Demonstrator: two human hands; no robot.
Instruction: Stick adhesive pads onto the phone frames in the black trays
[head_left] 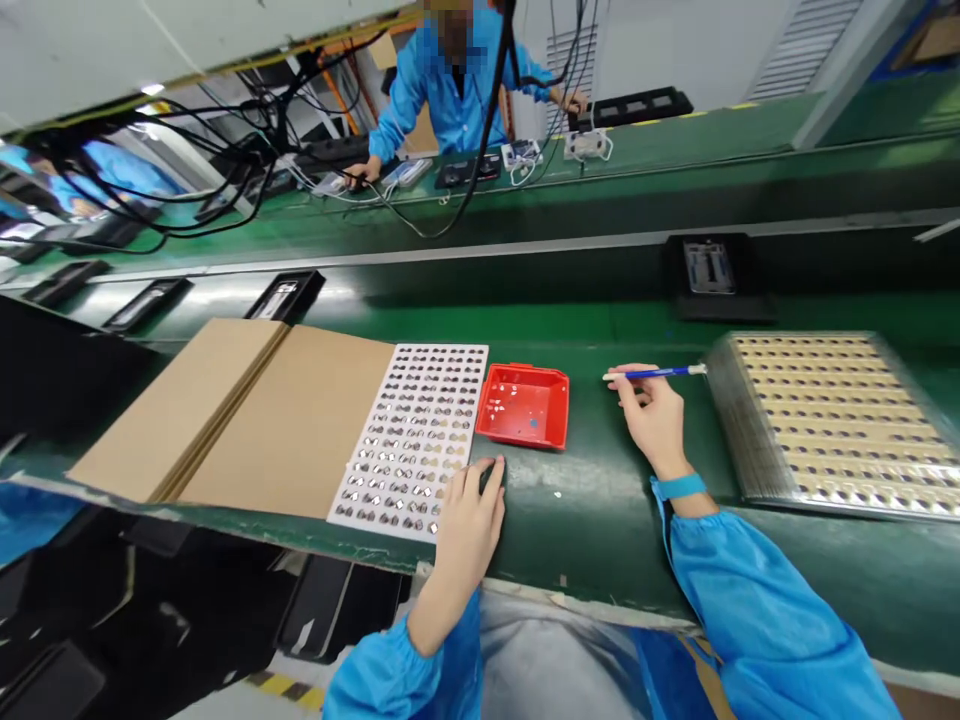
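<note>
My right hand [656, 420] is closed around a slim blue-and-white pen [660, 373], held level above the green bench between the red tray and the stacked trays. My left hand [469, 520] rests at the lower right edge of a white sheet [472, 375] set with rows of small dark and shiny metal parts. Its thumb and fingertips come together around a small dark spot, too small to name. Just beyond that hand sits a shallow red plastic tray [560, 410] with a few tiny bright bits inside.
Brown cardboard [300, 420] lies left of the white sheet. A stack of clear trays [757, 440] with pale rows stands at the right. Black trays [720, 280] sit along the line behind. Across it, a person in blue [457, 100] works beneath hanging black cables [495, 100].
</note>
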